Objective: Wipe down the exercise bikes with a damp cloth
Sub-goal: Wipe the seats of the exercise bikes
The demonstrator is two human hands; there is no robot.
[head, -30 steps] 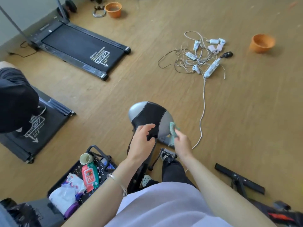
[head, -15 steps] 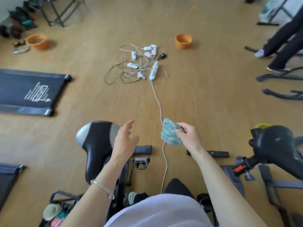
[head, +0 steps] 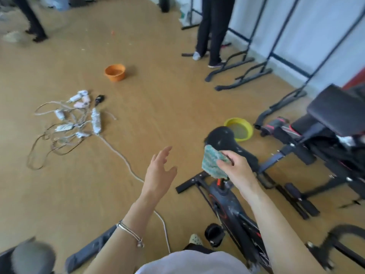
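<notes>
Around me: a yellow basin [head: 240,128] sits on the floor just beyond the saddle [head: 225,139]. An orange basin [head: 115,72] stands farther off. A tangle of chargers and a power strip [head: 96,120] lies to the left.
In the way: a black bench [head: 335,113] crowds the bike's right side. A white cord [head: 122,157] runs across the floor under my left forearm.
Cloth: the green cloth [head: 212,163] hangs at the saddle's near left edge. I cannot tell whether it touches.
Right hand: my right hand [head: 237,171] pinches the cloth's upper corner, thumb and fingers curled round it.
Left hand: my left hand [head: 160,173] is in the air, fingers straight and spread, holding nothing.
Saddle axis: broad end far and left, narrow nose towards the right and nearer me.
Bike frame: the exercise bike [head: 233,210] runs from its floor bar back towards me.
Open room: bare wood floor on the saddle's left, and little room on its right.
</notes>
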